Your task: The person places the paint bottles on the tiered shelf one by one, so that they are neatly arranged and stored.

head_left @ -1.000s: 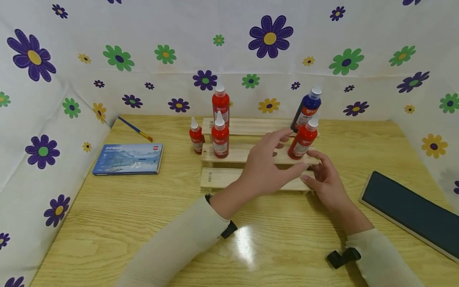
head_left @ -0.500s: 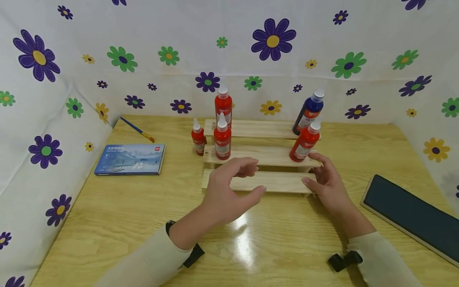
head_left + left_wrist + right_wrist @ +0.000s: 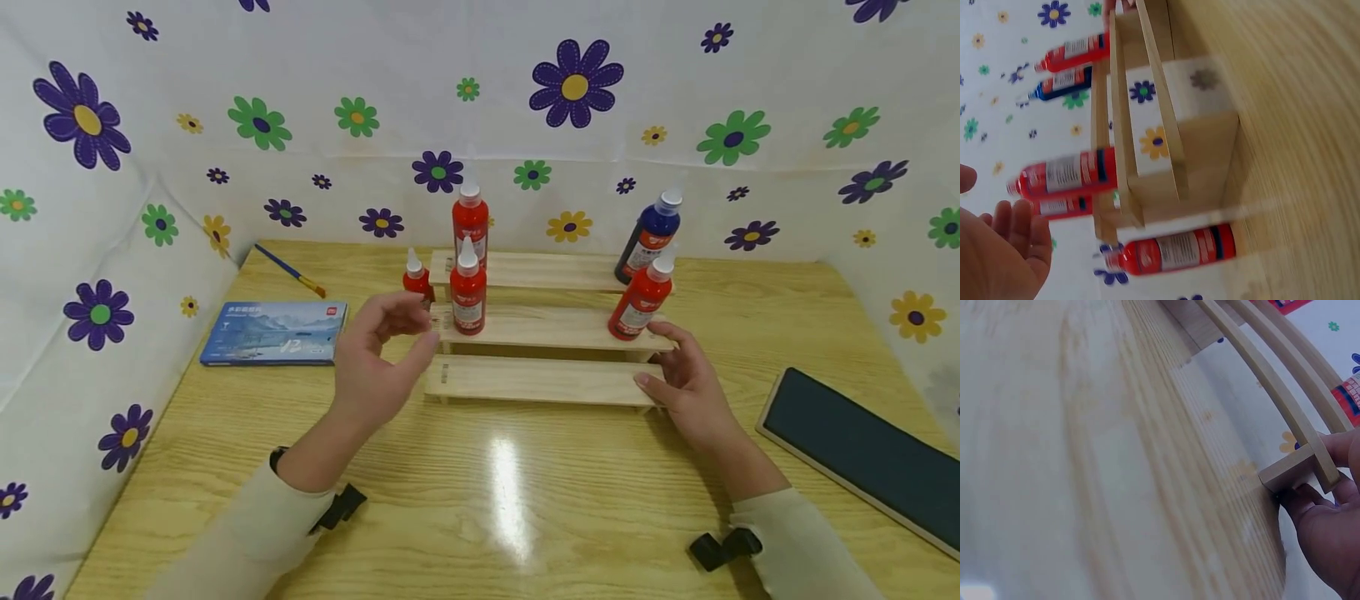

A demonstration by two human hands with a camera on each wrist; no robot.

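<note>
My left hand [image 3: 375, 371], thumb and fingers curved apart, hovers just off the left end of a three-tier wooden rack [image 3: 547, 379] and holds nothing. Behind it, on the table, stands a small red paint bottle [image 3: 416, 282], partly hidden in the head view but whole in the left wrist view [image 3: 1179, 250]. My right hand [image 3: 690, 392] grips the rack's right end. On the middle tier are one red bottle at the left [image 3: 468, 296] and another at the right [image 3: 641, 300]. The top tier carries a red bottle [image 3: 470, 218] at left and a dark blue bottle [image 3: 651, 237] at right.
A blue paint box [image 3: 273, 333] lies on the table at the left, with a blue-handled paintbrush [image 3: 288, 268] behind it. At the right edge lies a long dark pad [image 3: 870, 458]. A flower-print cloth [image 3: 495, 125] hangs behind and at both sides.
My left hand has moved left along the rack, from beside the right-hand bottles to near the small red bottle. The right hand stays on the rack's end, and the bottles have not moved.
</note>
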